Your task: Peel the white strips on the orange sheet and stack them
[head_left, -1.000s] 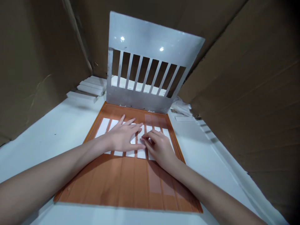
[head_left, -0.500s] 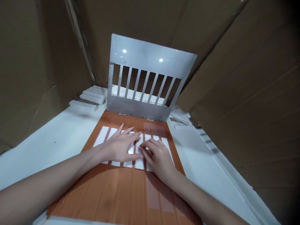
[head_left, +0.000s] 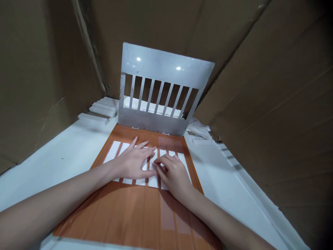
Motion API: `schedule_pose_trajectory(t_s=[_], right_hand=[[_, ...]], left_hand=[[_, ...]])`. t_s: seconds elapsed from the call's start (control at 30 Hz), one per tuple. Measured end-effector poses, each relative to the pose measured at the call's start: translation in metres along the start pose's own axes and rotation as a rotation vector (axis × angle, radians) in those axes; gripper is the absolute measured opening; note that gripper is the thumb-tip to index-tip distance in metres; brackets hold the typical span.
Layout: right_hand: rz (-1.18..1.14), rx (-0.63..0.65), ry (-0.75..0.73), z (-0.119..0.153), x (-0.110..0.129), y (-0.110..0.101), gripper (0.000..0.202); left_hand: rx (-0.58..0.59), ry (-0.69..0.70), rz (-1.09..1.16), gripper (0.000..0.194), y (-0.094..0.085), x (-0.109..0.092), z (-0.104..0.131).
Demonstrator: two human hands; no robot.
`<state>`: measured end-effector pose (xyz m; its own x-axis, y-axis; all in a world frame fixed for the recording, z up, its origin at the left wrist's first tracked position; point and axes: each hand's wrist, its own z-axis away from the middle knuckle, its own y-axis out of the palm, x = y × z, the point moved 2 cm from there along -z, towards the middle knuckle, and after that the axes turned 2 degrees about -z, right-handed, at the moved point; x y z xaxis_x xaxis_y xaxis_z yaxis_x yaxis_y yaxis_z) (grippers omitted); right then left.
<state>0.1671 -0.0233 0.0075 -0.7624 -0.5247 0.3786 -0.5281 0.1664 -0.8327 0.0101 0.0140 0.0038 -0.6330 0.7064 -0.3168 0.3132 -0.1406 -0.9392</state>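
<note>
An orange board (head_left: 117,215) lies in front of me with a row of several white strips set side by side across it. My left hand (head_left: 134,162) rests flat over the strips left of the middle, fingers spread, thumb reaching to a middle white strip (head_left: 153,182). Over that same strip and the one to its right is my right hand (head_left: 174,173), its thumb and fingertips drawn together in a pinch. Whatever sits between those fingertips is too small to make out. A slotted metal plate (head_left: 166,64) stands raised, hinged at the board's far edge.
Stacked white strips (head_left: 102,109) lie on the white table (head_left: 33,184) at the far left. Crumpled white material (head_left: 199,128) and a loose white strip (head_left: 204,142) sit at the far right. Brown cardboard walls (head_left: 260,114) enclose the table.
The view has shifted slightly, and the metal plate's top appears a little lower. Both hands keep nearly the same place and pose on the strips.
</note>
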Motion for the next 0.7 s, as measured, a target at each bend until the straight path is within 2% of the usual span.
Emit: schedule_pose_trajectory(t_s=[0.37,0.7], right_hand=[[0.022,0.025,0.036,-0.0007,-0.0015,0.0029,0.012],[0.004,0.058,0.134,-0.0020,-0.0017,0.0027,0.009]], left_hand=[[0.027,0.020,0.002,0.050,0.0025,0.0035,-0.0006],[0.074,0.039,-0.044,0.074,0.0012,0.0037,0.0021]])
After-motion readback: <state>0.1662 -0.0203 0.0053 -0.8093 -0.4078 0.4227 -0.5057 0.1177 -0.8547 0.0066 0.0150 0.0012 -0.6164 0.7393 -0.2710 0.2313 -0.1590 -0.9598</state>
